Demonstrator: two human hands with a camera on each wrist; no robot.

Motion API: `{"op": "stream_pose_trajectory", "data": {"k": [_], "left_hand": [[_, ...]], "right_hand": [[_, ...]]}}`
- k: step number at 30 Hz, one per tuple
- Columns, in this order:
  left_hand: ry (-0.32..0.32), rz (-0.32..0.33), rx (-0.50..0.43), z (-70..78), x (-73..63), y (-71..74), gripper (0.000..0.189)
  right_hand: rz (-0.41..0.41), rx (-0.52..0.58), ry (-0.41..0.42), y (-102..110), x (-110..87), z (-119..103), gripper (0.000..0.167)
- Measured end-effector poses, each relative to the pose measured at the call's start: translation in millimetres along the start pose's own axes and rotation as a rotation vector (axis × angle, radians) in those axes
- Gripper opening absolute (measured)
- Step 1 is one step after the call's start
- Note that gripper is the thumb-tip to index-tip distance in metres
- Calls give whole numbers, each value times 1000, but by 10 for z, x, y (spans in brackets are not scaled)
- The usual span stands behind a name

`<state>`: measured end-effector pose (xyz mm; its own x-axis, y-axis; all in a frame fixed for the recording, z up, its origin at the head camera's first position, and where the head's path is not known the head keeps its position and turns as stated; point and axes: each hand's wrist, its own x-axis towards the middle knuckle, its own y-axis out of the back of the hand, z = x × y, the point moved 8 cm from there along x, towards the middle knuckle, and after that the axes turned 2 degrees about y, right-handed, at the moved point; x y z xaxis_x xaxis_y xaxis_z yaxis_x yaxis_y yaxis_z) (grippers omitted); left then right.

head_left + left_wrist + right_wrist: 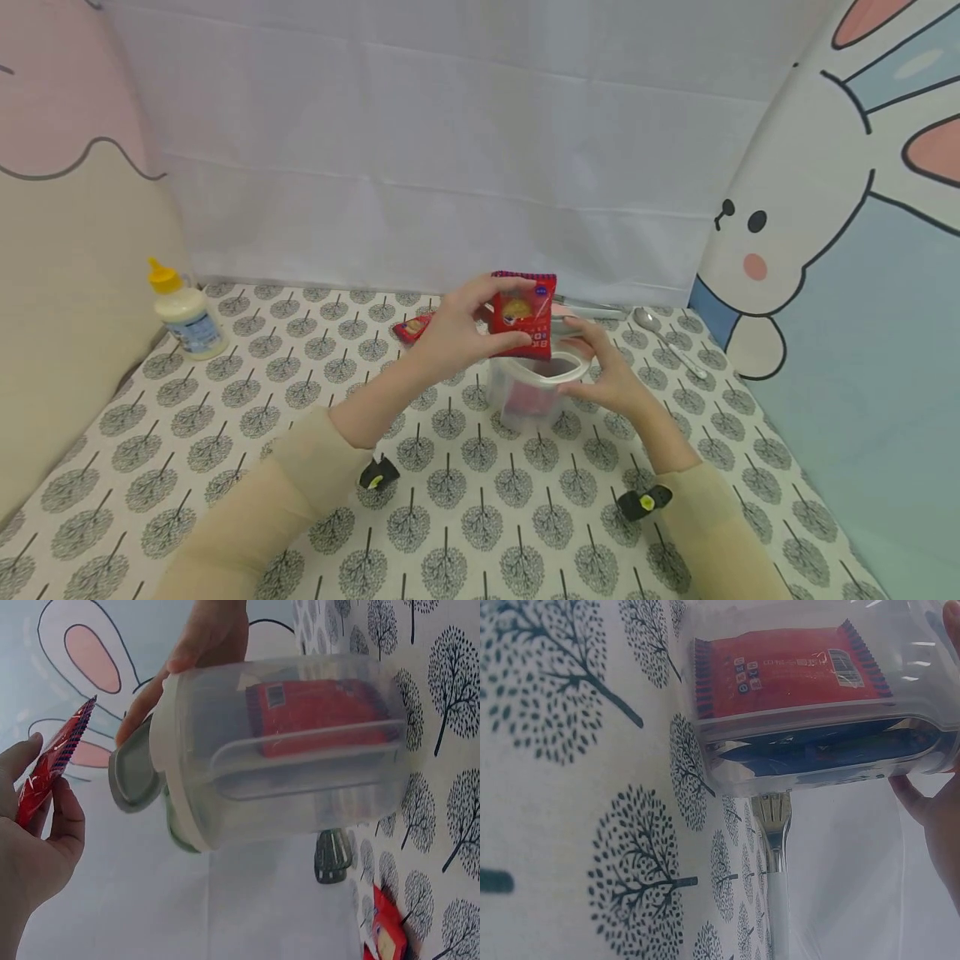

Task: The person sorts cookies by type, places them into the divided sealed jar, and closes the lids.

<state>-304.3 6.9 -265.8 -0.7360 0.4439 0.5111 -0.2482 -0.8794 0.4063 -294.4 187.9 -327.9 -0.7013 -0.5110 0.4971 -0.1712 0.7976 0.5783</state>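
Far left, the head view alone shows a yellow-capped bottle [191, 321] standing on the bench [480, 517]. Next lies a loose red packet [412, 327], just beyond the left hand [461, 333], whose grip pinches a held red packet [525, 312] above the clear container [517, 372]. The left wrist view plainly reveals an inner red packet [322, 716]; the right wrist view adds a dark blue item [832, 748] beside it. The right hand [609, 379] clasps the container near its rim. Farther right, a spoon [667, 340] appears only in the head view.
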Motion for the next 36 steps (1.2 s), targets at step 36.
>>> {"op": "stream_pose_trajectory", "data": {"k": [36], "left_hand": [[-418,-104,174,-127,-103,-493,48]], "right_hand": [[-5,-26,-11,-5,-2,18,94]]}}
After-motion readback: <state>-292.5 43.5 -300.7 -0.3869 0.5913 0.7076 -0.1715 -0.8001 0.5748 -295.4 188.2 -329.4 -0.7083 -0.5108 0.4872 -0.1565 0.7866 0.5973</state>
